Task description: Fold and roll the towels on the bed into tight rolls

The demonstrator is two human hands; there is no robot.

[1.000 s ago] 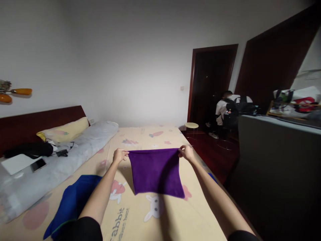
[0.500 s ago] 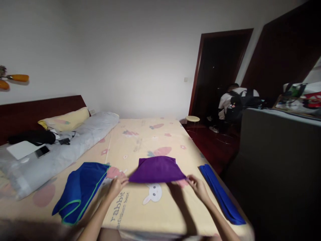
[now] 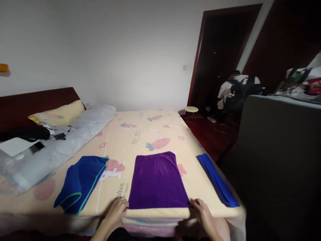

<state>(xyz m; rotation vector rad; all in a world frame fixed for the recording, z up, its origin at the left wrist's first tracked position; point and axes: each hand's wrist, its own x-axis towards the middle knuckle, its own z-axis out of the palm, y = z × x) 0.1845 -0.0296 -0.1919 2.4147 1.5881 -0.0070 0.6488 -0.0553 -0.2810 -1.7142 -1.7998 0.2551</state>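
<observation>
A purple cloth (image 3: 157,180) lies spread nearly flat on the bed, close to its front edge. My left hand (image 3: 118,209) pinches the near left corner of it. At the near right corner, my right hand (image 3: 200,210) has its fingers closed on the cloth too. To the left rests a blue cloth with green trim (image 3: 81,182), loosely folded over. A long, narrow folded blue cloth (image 3: 217,180) lies to the right, along the bed's side.
The bed (image 3: 135,140) wears a patterned yellow sheet. On its left are a grey rolled bundle (image 3: 75,144), a yellow pillow (image 3: 60,113) and a phone (image 3: 36,147). A stool (image 3: 191,109) and a person (image 3: 225,92) are beyond the right side, near a dark grey panel (image 3: 281,150).
Both hands have drawn the purple cloth's near edge towards me and down, so the cloth now lies flatter on the bed. The view has tilted slightly.
</observation>
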